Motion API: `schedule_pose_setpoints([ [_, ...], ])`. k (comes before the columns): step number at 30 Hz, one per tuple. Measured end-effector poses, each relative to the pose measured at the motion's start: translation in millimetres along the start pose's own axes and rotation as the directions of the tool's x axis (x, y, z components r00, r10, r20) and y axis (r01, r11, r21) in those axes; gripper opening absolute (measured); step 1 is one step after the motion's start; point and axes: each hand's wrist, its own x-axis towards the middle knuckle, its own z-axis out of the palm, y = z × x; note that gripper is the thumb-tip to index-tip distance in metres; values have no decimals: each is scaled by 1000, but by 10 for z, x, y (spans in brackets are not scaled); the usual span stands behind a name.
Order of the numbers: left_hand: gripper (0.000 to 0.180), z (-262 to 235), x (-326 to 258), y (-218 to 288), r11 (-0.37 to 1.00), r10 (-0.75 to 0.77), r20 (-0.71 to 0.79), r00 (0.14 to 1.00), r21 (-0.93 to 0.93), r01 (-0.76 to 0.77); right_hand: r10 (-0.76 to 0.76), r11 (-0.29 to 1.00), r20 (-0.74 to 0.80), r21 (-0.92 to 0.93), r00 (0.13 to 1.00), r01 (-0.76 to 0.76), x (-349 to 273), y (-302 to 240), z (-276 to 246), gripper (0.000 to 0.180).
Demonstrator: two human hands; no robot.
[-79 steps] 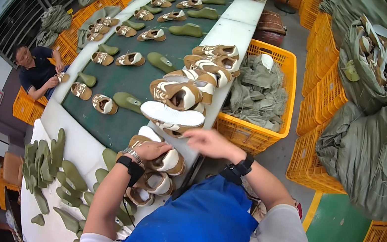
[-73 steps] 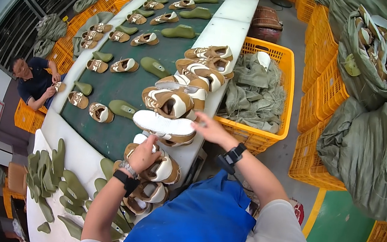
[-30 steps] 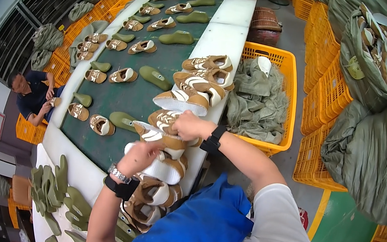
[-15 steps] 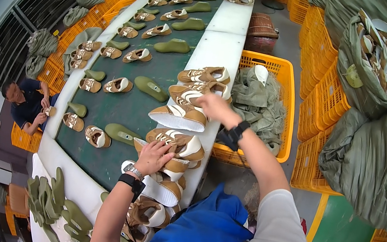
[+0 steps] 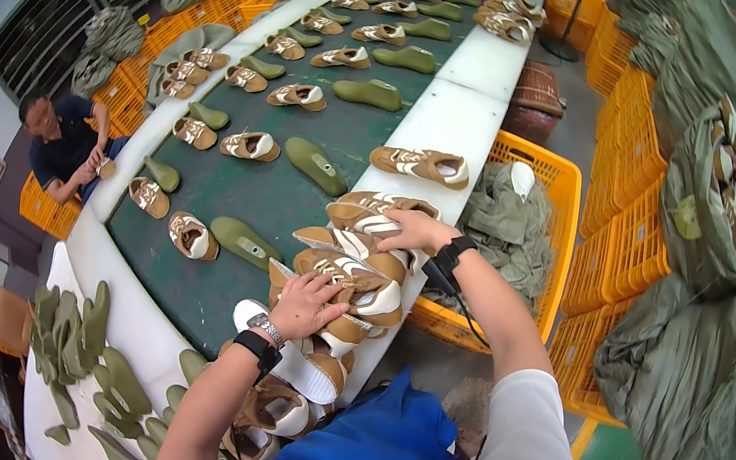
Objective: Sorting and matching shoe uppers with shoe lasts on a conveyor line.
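Brown and white sneakers lie in a row along the white right-hand ledge (image 5: pixel 465 111) of the long green-topped bench (image 5: pixel 282 198). My right hand (image 5: pixel 415 234) has its fingers bent over a tan sneaker (image 5: pixel 380 211) and the white-striped side beside it. My left hand (image 5: pixel 309 307) lies with fingers spread on a nearer sneaker (image 5: pixel 372 295) in a pile. Below it, a sneaker on its side shows its white sole (image 5: pixel 306 371). One sneaker (image 5: pixel 420 165) sits by itself just beyond my right hand.
Sneakers and green shoe lasts (image 5: pixel 316 165) stand in rows on the bench. More lasts (image 5: pixel 126 382) are heaped at lower left. A yellow crate (image 5: pixel 563 231) with grey-green cloth stands right of the bench, near stacked crates (image 5: pixel 622 220). A co-worker (image 5: pixel 67 142) handles a shoe at far left.
My right hand has drawn sneakers toward the pile under my left hand, leaving a gap before the sneaker beyond. The view has shifted, and my left hand stays on the pile.
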Motion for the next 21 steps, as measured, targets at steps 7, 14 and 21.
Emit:
schedule_pose_setpoints([
  [7, 53, -191, -115, 253, 993, 73, -158, 985, 100, -57, 266, 860, -482, -273, 835, -431, 281, 429, -651, 33],
  [14, 53, -901, -1436, 451, 969, -96, -290, 952, -244, 23, 410, 701, -440, -408, 799, -585, 75, 1133, -511, 27],
  [21, 38, -362, -2934, 415, 556, -725, -317, 611, -794, 247, -93, 978, -737, -193, 670, -77, 352, -576, -838, 35],
])
